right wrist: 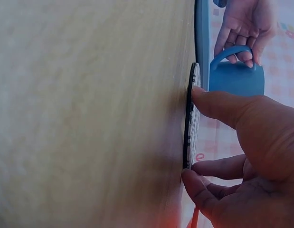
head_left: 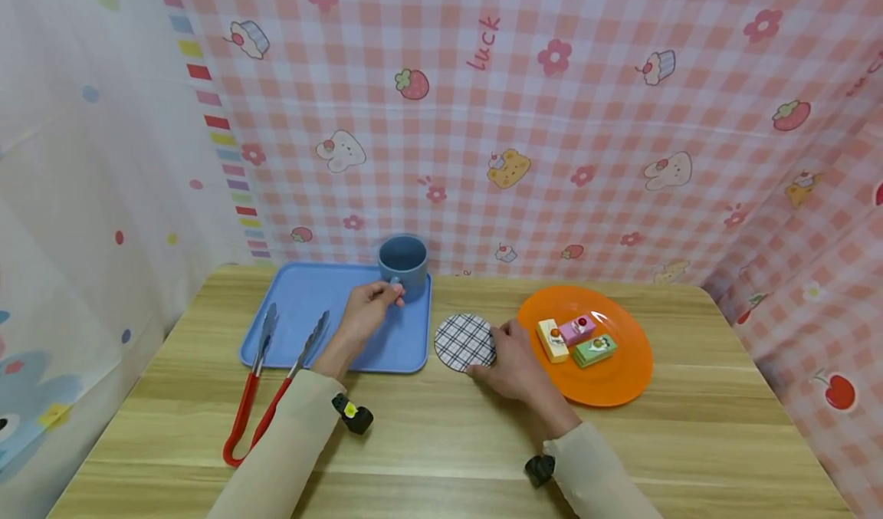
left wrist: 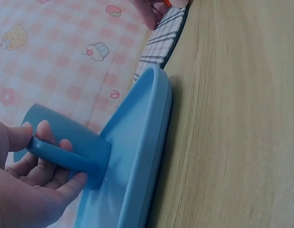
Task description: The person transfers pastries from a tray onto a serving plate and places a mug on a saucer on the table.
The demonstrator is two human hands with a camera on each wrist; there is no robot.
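Note:
A blue-grey mug [head_left: 415,282] stands upright at the back right corner of the blue tray [head_left: 313,285]. My left hand [head_left: 362,313] holds the mug's handle [left wrist: 59,154], its thumb on top and its fingers curled through and under it. On the table to the right of the tray lies a round black-and-white plaid coaster [head_left: 461,343]. My right hand [head_left: 513,363] grips that coaster by its right edge, with the thumb and fingertips spread along the rim. In the right wrist view the coaster's dark underside edge [right wrist: 189,118] shows close against the wood.
Red-handled tongs [head_left: 243,415] lie spread under my left forearm, their metal tips over the tray. An orange plate [head_left: 631,377] on the right bears yellow [head_left: 551,344], pink [head_left: 572,330] and green [head_left: 593,353] toy cake slices. A checked curtain [head_left: 455,136] hangs behind the table.

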